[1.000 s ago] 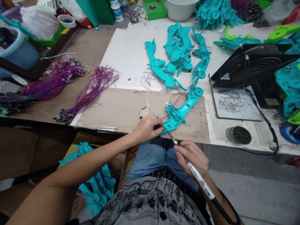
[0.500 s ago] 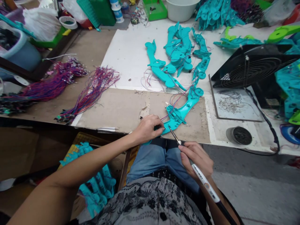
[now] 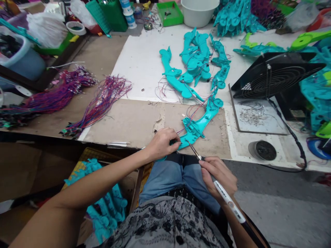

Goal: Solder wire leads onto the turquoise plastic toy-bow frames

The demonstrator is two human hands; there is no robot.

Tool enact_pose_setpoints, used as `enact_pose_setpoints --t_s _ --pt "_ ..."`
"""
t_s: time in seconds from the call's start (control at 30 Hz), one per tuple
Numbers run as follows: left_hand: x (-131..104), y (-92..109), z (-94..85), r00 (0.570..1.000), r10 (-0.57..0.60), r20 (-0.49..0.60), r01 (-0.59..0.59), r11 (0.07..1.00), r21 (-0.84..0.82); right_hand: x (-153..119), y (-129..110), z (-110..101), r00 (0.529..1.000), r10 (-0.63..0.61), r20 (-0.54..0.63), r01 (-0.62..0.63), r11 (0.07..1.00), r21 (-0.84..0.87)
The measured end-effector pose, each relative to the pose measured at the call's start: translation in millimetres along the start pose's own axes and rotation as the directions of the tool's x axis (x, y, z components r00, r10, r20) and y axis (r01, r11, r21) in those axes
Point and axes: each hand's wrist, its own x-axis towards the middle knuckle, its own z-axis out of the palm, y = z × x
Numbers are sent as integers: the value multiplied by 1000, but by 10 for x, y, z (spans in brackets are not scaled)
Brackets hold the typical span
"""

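In my right hand (image 3: 219, 177) is a soldering iron (image 3: 229, 201), held like a pen. Its metal tip meets, or hovers just over, the lower part of a teal plastic piece (image 3: 205, 120) at the table's front edge; contact is hard to tell. My left hand (image 3: 164, 143) is closed at that piece's near left end, thumb and fingers pinched on it. Thin red and blue wires (image 3: 190, 110) run along the piece toward those fingers. Whether a wire is also pinched there is hidden.
Further back lie more wired teal pieces (image 3: 195, 57). Two wire bundles (image 3: 100, 100) rest at left. On the right stand a black fan (image 3: 274, 77) and a round tin (image 3: 263, 150). Below the table edge, left, several teal pieces (image 3: 106, 206) are stacked.
The soldering iron and my right hand have shifted very slightly right and down. My left hand and the teal piece stay nearly in place; the view has tilted a little.
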Motion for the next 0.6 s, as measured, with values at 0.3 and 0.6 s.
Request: enact_pose_setpoints --t_s 0.3,0.6 --pt "5 22 31 999 52 -13 -51 996 77 8 -22 -35 1000 27 -5 -27 999 -19" --pt "-151 140 5 1000 -21 15 14 928 373 25 354 -152 936 141 -323 -159 987 -32"
